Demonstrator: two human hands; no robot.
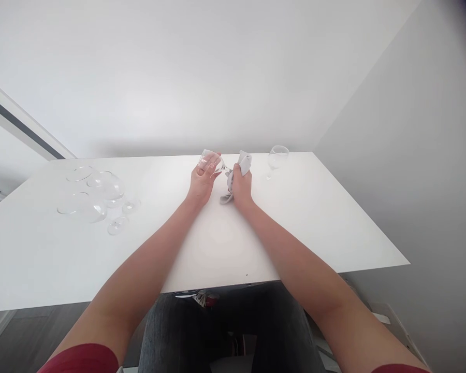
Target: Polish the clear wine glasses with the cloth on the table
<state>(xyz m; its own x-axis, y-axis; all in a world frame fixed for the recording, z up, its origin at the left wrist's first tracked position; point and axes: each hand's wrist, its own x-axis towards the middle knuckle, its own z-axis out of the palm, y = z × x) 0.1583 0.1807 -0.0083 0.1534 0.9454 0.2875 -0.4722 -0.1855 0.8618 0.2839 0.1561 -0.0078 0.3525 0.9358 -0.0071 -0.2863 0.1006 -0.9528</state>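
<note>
Red sleeves (81,360) are noted nearest the camera, with jeans (159,331) below the front edge of the white desk (217,254). Near the far edge, one wine glass (204,157) is held tilted above the surface, its bowl enclosed by the fingers of the left hand (201,189). One grey cloth (245,162) is gripped in the closed fingers of the right hand (242,187), around the stem end; the foot is hidden. The step in hand is judged to be cloth work on the stem or foot. Steady support of the bowl and light, even pressure through the cloth are judged to be called for, since the stem could be strained by twisting. Counted: one held glass, one cloth, and one upright stemmed glass (278,158) standing apart on the right. At the left, a cluster of stemmed glasses (95,212) is recorded; at least two are present, but the exact number cannot be told because the clear outlines overlap. Two hands are counted, both occupied.
</note>
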